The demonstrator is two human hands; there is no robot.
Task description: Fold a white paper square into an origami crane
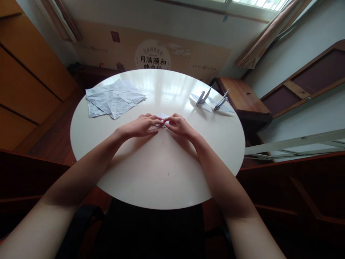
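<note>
Touches paper (162, 116) with parted left hand (141, 125); pinches it in right hand (180, 126). Has creased sheets (114, 96) at left of table (161, 172), two cranes (199, 101) at right.

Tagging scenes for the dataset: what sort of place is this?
Likely a room in a home: curtain beside a window, white table, wooden panels resembling a wardrobe.
</note>
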